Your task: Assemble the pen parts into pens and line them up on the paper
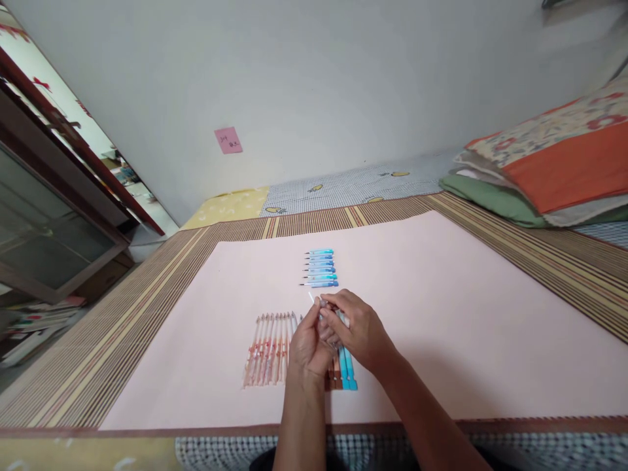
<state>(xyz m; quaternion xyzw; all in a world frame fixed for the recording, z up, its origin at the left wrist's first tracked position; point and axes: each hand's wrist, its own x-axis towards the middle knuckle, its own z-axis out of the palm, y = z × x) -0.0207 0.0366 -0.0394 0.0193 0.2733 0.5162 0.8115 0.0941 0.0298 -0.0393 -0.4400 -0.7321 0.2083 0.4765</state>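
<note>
My left hand (308, 343) and my right hand (357, 330) meet over a pale pink sheet (441, 314), both closed on one slim clear pen (316, 304) whose tip points up and left. Under the hands lies a row of pens side by side: several pinkish ones (267, 350) to the left, and two blue ones (347, 369) showing below my right hand. Just beyond the hands, a second row of several blue pens (321, 267) lies crosswise, tips to the left.
The pink sheet lies on a striped woven mat (147, 281) over a bed. Folded bedding and an orange-patterned pillow (554, 163) sit at the right. A white wall with a pink note (228, 140) stands behind. A wooden cabinet (53, 216) is at left.
</note>
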